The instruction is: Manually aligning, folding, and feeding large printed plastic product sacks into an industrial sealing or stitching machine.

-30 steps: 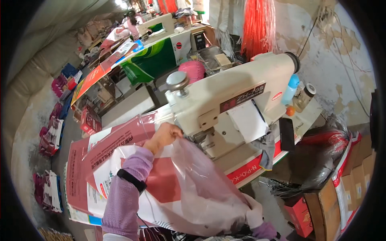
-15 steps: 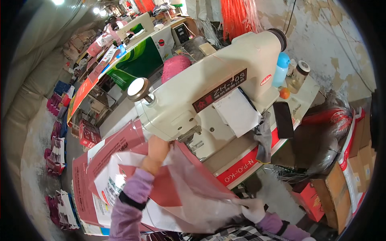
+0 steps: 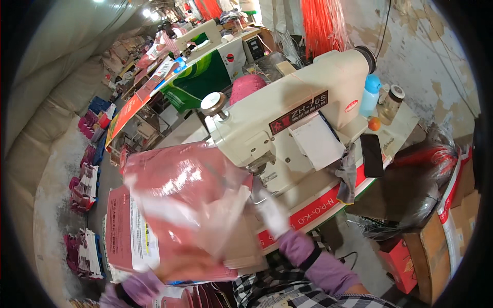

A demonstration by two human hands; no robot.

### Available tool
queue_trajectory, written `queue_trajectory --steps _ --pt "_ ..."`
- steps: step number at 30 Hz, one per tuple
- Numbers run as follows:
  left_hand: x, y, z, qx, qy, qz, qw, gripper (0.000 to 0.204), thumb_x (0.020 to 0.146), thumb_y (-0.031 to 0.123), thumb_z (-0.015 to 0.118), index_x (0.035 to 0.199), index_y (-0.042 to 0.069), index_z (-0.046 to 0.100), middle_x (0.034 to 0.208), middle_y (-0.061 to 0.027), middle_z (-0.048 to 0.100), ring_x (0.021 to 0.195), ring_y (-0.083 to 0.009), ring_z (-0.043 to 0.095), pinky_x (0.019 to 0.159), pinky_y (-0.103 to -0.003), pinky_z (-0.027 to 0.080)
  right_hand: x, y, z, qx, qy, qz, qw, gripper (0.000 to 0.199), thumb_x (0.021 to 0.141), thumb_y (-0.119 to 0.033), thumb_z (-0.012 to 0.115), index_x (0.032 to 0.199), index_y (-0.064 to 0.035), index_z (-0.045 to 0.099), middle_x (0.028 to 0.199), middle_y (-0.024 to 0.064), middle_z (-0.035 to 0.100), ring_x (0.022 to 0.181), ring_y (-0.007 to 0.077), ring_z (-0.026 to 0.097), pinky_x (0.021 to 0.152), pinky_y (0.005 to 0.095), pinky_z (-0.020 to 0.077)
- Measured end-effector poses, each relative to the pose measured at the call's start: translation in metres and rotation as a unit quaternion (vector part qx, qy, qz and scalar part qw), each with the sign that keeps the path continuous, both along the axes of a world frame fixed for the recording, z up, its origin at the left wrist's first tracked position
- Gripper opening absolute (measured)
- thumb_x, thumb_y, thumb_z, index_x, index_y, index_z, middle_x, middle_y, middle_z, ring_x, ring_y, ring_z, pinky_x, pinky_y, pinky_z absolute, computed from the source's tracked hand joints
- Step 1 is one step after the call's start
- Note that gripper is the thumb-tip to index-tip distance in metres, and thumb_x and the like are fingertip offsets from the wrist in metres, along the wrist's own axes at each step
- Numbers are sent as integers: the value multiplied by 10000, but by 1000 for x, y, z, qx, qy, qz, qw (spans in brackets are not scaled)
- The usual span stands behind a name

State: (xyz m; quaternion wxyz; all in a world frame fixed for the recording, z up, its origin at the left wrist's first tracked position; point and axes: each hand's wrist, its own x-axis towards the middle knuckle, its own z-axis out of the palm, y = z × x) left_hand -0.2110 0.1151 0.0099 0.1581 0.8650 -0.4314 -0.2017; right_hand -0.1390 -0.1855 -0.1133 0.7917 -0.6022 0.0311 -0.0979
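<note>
A pink and white printed plastic sack [image 3: 190,177], glossy and partly blurred, is lifted and bulging in front of a cream sewing machine [image 3: 308,84]. My right hand [image 3: 272,215], pale as if gloved, is closed at the sack's right edge, just below the needle area [image 3: 262,164]. Motion smears my left hand [image 3: 187,264] low on the near side of the sack, so its fingers cannot be read. Under the lifted sack, more printed sacks [image 3: 119,226] lie in a flat pile.
A black phone [image 3: 371,155], white paper pad [image 3: 317,141], grey cloth [image 3: 347,179], orange fruit [image 3: 374,123], blue bottle [image 3: 370,96] and glass jar [image 3: 392,104] are at the machine's right. Cardboard boxes [image 3: 429,256] stand lower right. Bundled sacks [image 3: 84,187] line the left wall.
The sack has swung left and up from the needle area. My left hand has drawn back toward me; my right hand has moved up and left to the machine. The view has shifted slightly.
</note>
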Motion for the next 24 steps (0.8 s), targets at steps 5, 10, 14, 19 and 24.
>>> queue_trajectory --steps 5,10,14,19,24 --pt "-38 -142 52 -88 537 461 701 360 977 347 533 1223 85 558 1031 -26 625 821 -135 603 700 -284 511 -78 9 63 -207 72 326 920 415 958 -275 513 1229 36 555 1122 155 649 1009 225 617 913 323 463" --pt "-20 -195 98 -71 323 442 834 331 904 250 626 1179 86 541 871 -46 623 657 -194 608 601 -365 482 -56 -23 78 312 115 201 921 473 966 -225 529 1376 -20 411 1237 94 562 1073 159 566 927 320 468" --pt "25 -213 111 91 -89 94 987 310 758 187 690 1031 66 606 834 -102 615 665 -307 614 648 -413 490 -66 -21 77 310 201 244 897 526 944 -167 555 1408 -19 357 1300 98 510 1132 173 536 963 326 446" --pt "-19 -201 100 89 -6 -216 972 153 736 137 642 851 47 593 799 -137 598 702 -295 625 556 -405 505 -141 -49 85 -61 113 243 961 653 880 -231 598 1451 -81 320 1166 234 606 1065 325 621 907 373 490" --pt "-45 -230 84 256 17 -99 961 110 801 144 584 843 42 589 775 -107 635 710 -253 653 543 -362 509 -116 -56 71 -130 103 195 967 576 863 -230 545 1396 -65 402 916 284 640 857 434 632 754 465 509"
